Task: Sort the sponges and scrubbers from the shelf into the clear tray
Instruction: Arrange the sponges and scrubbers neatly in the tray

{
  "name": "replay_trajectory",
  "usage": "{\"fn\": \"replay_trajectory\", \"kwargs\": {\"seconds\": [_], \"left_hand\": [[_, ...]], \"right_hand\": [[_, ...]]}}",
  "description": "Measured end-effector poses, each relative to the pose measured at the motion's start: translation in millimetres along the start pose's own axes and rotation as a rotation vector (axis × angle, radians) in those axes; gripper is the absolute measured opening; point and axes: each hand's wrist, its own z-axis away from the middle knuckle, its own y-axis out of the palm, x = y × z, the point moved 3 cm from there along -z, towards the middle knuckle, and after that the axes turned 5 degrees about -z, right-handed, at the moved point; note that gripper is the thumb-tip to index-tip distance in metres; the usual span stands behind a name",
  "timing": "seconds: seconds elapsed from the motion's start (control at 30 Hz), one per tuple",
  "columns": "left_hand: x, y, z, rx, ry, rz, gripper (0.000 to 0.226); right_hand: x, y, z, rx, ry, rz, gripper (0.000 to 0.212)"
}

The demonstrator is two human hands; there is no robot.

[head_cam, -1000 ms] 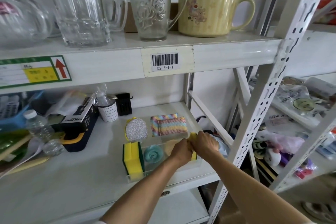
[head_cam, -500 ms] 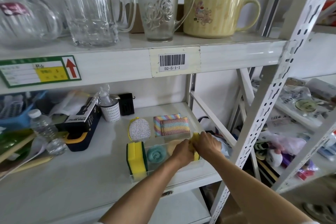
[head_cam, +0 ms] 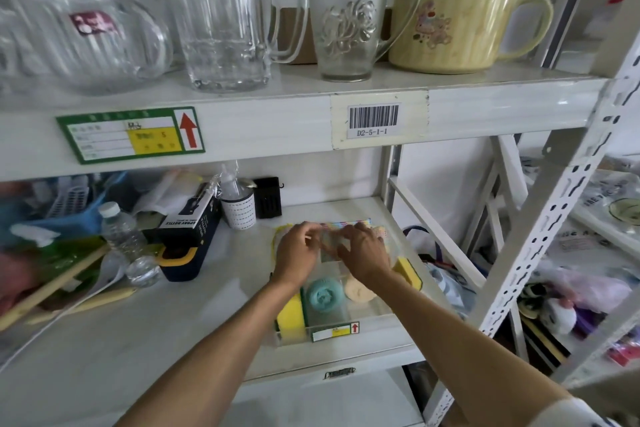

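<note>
A clear tray [head_cam: 349, 331] stands at the front of the lower shelf. In it are a yellow sponge [head_cam: 290, 316] at the left, a teal round scrubber [head_cam: 325, 295], a beige round scrubber [head_cam: 359, 292] and another yellow sponge [head_cam: 406, 270] at the right. Behind the tray lie striped scouring pads [head_cam: 346, 222]. My left hand [head_cam: 297, 253] and my right hand [head_cam: 365, 255] are over them, fingers pinching a blurred pad [head_cam: 329, 246] between them. A yellow-edged silver scrubber [head_cam: 278, 236] peeks out behind my left hand.
A dark spray-bottle box [head_cam: 188, 229], a water bottle [head_cam: 121, 232], a white cup [head_cam: 239, 213] and a black holder [head_cam: 267, 197] crowd the shelf's left and back. Glass jugs [head_cam: 225, 17] and a yellow mug [head_cam: 460, 24] stand above. A white upright [head_cam: 554, 218] rises at right.
Both hands left the yellow sponge at the tray's right end and moved back and left to the striped pads behind the tray. The camera has moved closer.
</note>
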Motion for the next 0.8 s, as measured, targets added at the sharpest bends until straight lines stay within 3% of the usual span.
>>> {"fn": "replay_trajectory", "kwargs": {"seconds": [0.13,0.27,0.37,0.5,0.7,0.8], "left_hand": [[34.5,-34.8,-16.3,-0.088,-0.130,-0.172,0.025],[62.1,-43.0,-27.3,0.055,-0.301,-0.300,0.049],[71.8,-39.2,-28.5,0.134,-0.357,-0.325,0.053],[71.3,-32.2,-27.7,0.177,-0.358,-0.281,0.039],[73.5,-28.6,-31.4,0.151,-0.276,-0.331,0.035],[73.5,-27.9,-34.3,0.145,-0.229,-0.363,0.032]], "right_hand": [[16.8,10.3,-22.7,0.083,-0.004,-0.048,0.041],[33.3,29.4,-38.4,0.168,-0.043,-0.059,0.048],[39.5,41.7,-44.9,0.205,-0.058,-0.057,0.055],[40.6,53.4,-52.8,0.230,0.020,-0.033,0.059],[39.3,64.8,-59.8,0.207,0.126,-0.114,0.034],[36.4,65.3,-62.0,0.185,0.144,-0.129,0.037]]}}
